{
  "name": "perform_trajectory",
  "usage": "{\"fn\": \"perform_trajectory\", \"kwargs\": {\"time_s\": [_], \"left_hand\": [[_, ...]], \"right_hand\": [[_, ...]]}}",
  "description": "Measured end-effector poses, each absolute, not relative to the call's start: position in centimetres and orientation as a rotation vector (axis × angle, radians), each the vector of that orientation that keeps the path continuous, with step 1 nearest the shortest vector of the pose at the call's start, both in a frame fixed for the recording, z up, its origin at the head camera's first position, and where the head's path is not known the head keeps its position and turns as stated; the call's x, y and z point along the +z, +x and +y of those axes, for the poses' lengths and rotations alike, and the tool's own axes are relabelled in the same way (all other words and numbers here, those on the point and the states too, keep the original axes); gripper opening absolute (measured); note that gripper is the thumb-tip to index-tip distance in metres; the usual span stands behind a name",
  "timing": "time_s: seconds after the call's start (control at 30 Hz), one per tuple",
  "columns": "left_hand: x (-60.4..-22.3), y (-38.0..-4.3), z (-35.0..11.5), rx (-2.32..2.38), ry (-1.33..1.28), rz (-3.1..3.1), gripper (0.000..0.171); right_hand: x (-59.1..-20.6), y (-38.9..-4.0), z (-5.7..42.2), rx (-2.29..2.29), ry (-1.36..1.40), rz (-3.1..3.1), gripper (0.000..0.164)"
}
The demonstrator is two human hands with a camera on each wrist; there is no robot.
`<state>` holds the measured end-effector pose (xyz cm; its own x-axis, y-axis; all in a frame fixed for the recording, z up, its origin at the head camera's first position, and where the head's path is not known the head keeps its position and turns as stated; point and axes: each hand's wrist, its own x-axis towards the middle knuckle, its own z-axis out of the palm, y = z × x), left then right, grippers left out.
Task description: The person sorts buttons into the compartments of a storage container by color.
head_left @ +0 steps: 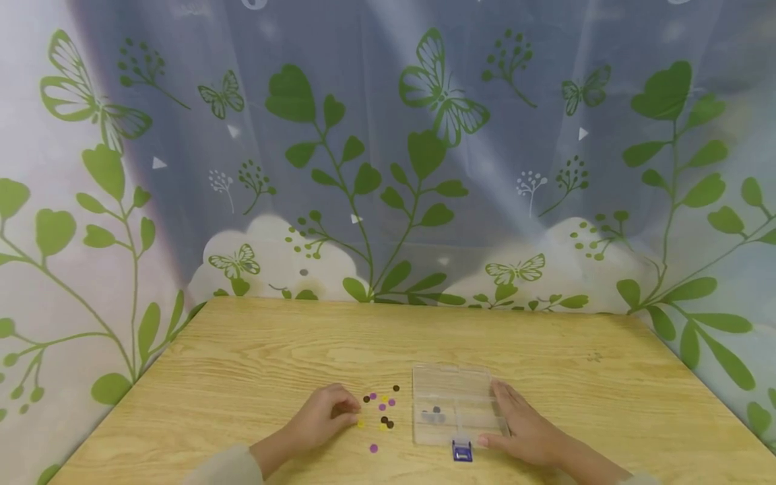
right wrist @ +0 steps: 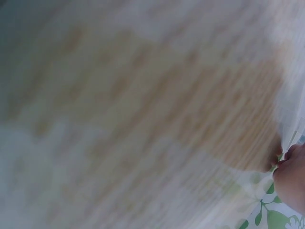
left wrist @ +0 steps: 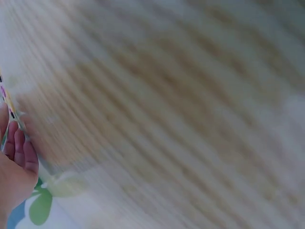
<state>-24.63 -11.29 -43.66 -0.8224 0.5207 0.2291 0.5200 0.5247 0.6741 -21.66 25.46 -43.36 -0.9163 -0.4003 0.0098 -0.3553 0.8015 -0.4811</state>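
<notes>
Small round discs lie loose on the table, among them a purple disc point(head_left: 373, 448), a dark brown disc point(head_left: 397, 388) and a yellow disc point(head_left: 383, 427). At their left edge is my left hand point(head_left: 324, 416), its fingers loosely bent and the thumb apart from the index finger. Another yellow disc point(head_left: 360, 424) lies right by the thumb tip. A clear plastic box point(head_left: 436, 380) with compartments and a blue latch point(head_left: 462, 451) stands to the right of the discs. My right hand point(head_left: 526, 426) holds its right side, fingers along the wall and thumb at the front corner.
Dark discs point(head_left: 436, 409) show inside the box's left compartment. The wood-grain table point(head_left: 291, 337) reaches back to a curtain point(head_left: 364, 168) printed with green leaves and butterflies, which also hangs at both sides.
</notes>
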Motion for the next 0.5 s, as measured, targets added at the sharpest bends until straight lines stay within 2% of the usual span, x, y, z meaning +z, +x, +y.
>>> {"fn": "perform_trajectory", "kwargs": {"time_s": [0.23, 0.5], "left_hand": [[-44.00, -25.14, -12.01, 1.245, 0.989, 2.669, 0.019], [-44.27, -25.32, -11.91, 1.270, 0.982, 2.662, 0.015]], "right_hand": [[-43.27, -21.68, 25.35, -0.764, -0.582, 2.872, 0.099], [-43.35, -21.67, 25.39, -0.768, -0.583, 2.880, 0.099]]}}
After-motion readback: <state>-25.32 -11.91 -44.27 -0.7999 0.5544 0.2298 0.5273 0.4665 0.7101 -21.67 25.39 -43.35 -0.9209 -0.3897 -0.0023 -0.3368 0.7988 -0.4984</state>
